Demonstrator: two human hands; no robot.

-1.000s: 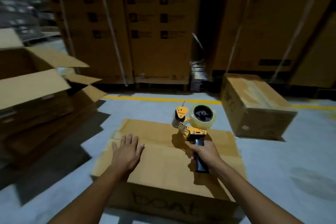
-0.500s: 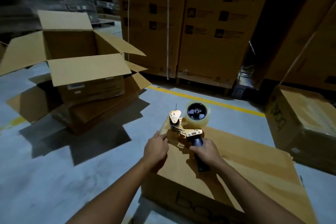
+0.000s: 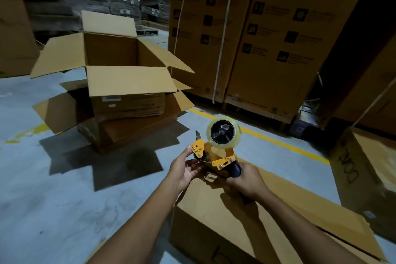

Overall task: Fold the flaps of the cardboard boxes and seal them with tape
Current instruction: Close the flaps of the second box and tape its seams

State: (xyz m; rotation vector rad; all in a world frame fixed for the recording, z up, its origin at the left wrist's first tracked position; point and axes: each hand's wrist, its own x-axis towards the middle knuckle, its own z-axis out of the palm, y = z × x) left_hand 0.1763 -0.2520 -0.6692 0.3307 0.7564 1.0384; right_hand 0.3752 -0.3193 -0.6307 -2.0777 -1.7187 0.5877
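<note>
- While the right hand (image 3: 246,180) wraps around the black handle of the yellow tape dispenser (image 3: 216,154), the left hand (image 3: 185,169) pinches its front end, probably to free the tape's end before sealing.
- Both hover at lower centre, over a corner of a closed box (image 3: 267,221) whose flaps lie flat.
- At upper left stands an open box (image 3: 120,83), flaps splayed.
- Any loose tape strip is too thin to see, and the closed box runs off the bottom edge.

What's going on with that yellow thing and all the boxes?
A person seems ready to tape boxes. The right hand grips the handle of the tape dispenser, and the left hand holds its front end, above a closed cardboard box. Further left, an open box has its flaps spread, not yet sealed.
</note>
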